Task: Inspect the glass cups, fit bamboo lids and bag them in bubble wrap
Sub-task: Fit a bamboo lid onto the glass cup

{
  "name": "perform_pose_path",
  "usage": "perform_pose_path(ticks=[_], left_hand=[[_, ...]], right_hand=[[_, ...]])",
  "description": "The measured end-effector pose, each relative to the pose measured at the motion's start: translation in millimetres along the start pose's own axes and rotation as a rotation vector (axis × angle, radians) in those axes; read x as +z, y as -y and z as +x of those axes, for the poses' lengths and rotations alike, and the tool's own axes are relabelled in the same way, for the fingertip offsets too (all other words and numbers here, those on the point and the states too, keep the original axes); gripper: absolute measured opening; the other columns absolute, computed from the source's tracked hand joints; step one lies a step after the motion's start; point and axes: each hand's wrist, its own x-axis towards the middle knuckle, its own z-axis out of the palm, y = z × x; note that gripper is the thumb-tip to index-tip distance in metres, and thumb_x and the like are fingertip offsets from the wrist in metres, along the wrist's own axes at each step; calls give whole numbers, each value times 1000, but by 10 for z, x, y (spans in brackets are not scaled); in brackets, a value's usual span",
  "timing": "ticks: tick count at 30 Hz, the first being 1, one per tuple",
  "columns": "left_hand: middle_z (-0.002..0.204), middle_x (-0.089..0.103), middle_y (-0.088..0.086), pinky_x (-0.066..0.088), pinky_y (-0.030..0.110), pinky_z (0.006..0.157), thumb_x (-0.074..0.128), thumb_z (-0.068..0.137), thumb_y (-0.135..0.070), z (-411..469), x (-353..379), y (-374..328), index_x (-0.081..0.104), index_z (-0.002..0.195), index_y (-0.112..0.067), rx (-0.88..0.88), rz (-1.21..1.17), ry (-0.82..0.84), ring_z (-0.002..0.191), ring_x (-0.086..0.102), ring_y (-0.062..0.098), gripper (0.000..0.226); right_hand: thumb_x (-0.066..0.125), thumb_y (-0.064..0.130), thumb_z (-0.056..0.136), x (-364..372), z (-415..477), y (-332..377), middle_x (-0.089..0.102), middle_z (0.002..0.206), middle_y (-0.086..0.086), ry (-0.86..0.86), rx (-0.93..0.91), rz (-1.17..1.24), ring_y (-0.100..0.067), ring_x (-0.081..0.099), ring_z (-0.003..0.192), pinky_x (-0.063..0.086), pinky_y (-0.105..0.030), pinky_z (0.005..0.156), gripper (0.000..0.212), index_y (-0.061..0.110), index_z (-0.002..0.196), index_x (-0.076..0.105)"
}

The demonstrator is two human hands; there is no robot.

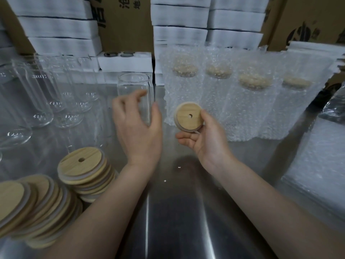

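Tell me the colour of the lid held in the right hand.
Light tan bamboo lid, pale rim, seen in the head view.

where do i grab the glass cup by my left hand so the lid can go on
Probably round the straight side wall of the glass cup, below the rim, from the near left: it stands upright, its mouth must stay free for the bamboo lid, and bagged cups crowd its right.
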Motion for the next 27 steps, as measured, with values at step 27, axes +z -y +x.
perform_pose_path(ticks=[27], left_hand=[[140,45,11,33,36,112,86,68,-11,79,95,397,39,141,-8,-230,109,202,132,41,24,87]], right_hand=[[46,17,97,-35,54,44,50,113,-9,13,-104,207,-25,63,71,57,-37,59,40,27,135,51]])
